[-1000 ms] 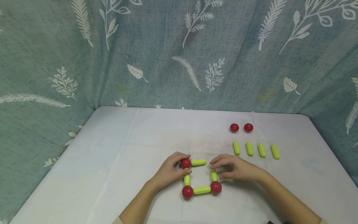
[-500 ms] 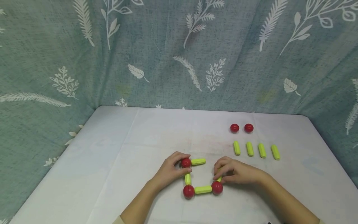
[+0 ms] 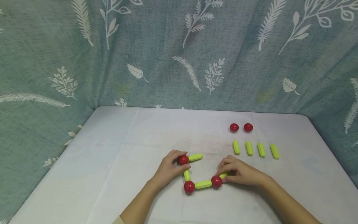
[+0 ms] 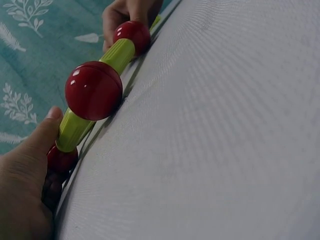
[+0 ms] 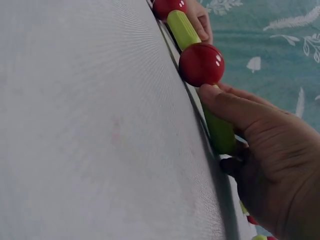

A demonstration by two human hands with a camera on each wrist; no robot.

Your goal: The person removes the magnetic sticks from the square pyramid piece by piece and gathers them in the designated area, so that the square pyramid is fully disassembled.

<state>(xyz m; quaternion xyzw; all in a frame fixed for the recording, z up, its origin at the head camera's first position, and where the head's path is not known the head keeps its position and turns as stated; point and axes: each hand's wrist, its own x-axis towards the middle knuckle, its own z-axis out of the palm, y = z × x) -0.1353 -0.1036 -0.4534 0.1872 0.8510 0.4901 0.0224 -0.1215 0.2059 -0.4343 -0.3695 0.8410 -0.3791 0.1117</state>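
While head view hides it | right wrist shows fingers [image 5: 225,107] pinching green stick [image 5: 220,132]

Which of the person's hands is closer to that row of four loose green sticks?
Right. The right hand lies just in front of the row of four green sticks; the left hand is farther off, across the red-ball frame.

From the head view we look forward and down over the whole bench [image 3: 139,140], with the curtain [image 3: 139,62] rising behind it. From the left wrist view we sit low and very close, skimming along the bench [image 4: 210,125] toward the right hand [image 4: 125,12]. From the right wrist view we sit equally close, facing back toward the left hand [image 5: 200,20]. All three views share the chain of red balls and green rods [image 3: 203,184].
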